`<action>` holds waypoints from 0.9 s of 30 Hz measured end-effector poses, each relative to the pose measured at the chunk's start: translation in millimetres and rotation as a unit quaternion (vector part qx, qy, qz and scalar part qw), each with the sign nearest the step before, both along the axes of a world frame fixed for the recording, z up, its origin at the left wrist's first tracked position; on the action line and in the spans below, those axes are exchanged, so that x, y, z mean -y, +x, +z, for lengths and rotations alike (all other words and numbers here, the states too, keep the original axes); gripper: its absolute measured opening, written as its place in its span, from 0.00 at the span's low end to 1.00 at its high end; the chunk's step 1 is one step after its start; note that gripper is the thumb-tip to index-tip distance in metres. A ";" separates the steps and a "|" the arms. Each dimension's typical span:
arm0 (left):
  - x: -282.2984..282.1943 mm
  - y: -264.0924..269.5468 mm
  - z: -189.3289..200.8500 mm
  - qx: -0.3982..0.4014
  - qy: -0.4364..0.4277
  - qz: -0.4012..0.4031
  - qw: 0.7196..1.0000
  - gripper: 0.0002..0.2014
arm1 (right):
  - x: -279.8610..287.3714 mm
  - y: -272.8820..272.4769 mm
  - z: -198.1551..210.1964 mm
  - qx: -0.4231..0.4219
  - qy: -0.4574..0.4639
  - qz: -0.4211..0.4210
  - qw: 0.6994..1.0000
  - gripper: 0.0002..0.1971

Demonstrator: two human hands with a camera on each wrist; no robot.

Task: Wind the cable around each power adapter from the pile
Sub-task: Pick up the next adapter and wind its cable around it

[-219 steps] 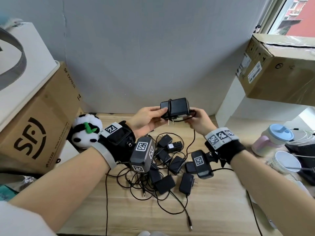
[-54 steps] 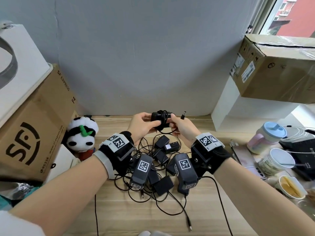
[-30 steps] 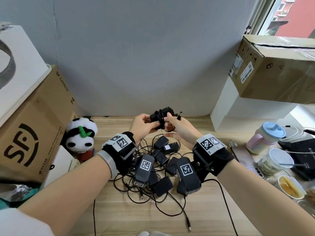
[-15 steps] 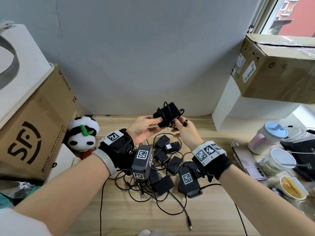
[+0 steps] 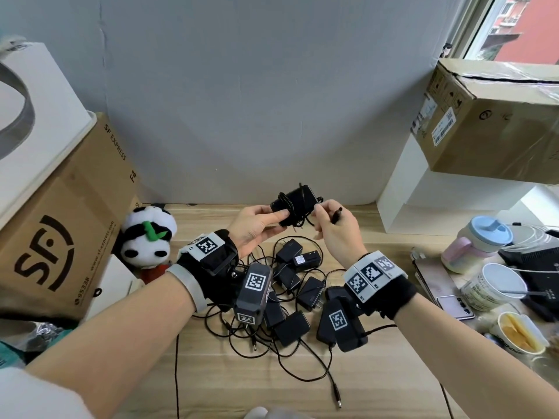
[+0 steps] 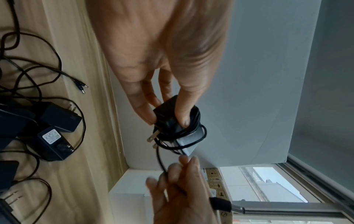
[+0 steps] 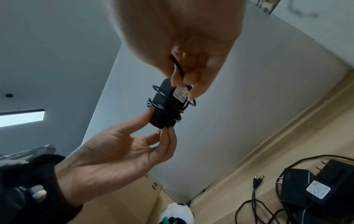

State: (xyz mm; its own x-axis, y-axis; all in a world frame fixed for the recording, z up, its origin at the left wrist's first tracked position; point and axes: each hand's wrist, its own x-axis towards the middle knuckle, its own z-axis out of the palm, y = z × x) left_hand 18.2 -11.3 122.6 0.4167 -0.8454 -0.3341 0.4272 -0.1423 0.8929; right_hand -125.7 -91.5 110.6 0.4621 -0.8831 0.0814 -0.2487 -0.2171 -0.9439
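Note:
A black power adapter [image 5: 298, 201] with its cable coiled around the body is held in the air above the pile. My left hand [image 5: 257, 225] pinches its left end between thumb and fingers [image 6: 182, 116]. My right hand [image 5: 335, 228] holds the free end of the cable [image 6: 161, 160], its barrel plug [image 5: 336, 214] sticking out past the fingers. The prongs [image 6: 153, 136] point down. Below on the wooden desk [image 5: 211, 382] lies the pile of black adapters [image 5: 290, 291] with tangled cables.
A panda plush [image 5: 148, 240] and an SF cardboard box [image 5: 60, 222] stand at the left. A white shelf [image 5: 402, 189] carries a taped cardboard box [image 5: 493, 122] at the right. Cups [image 5: 475, 246], a phone [image 5: 438, 282] and a snack tub [image 5: 517, 331] crowd the right edge.
The cable has been wound onto the adapter over the past seconds. Since half a second ago my right hand has drawn the plug end slightly rightward; the adapter stays lifted.

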 end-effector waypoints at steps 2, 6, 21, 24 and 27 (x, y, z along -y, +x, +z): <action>0.1 -0.6 -0.8 0.001 0.004 -0.001 1.000 0.04 | -1.2 1.8 3.3 0.050 0.025 0.019 0.998 0.10; -0.7 1.0 1.0 -0.010 0.013 -0.024 1.000 0.02 | -0.7 2.9 10.3 0.072 0.051 0.075 0.993 0.12; -6.0 6.7 -3.1 0.287 0.020 -0.053 0.956 0.17 | 4.3 2.4 18.7 0.060 0.279 0.179 0.942 0.17; -3.0 4.6 -4.3 0.294 0.038 -0.049 0.954 0.17 | 5.4 4.8 18.3 0.025 0.245 0.180 0.952 0.16; -0.9 2.9 -8.7 0.304 0.054 -0.054 0.950 0.19 | 5.7 4.6 18.6 -0.010 0.209 0.170 0.963 0.17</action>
State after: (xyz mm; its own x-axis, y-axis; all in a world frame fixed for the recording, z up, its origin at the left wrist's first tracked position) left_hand 21.0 -10.4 113.9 0.4730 -0.8686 -0.1476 -0.1841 -0.2613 0.9475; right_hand -121.1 -97.2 129.2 0.7284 -0.6338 -0.2602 -0.2489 0.1090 -0.9624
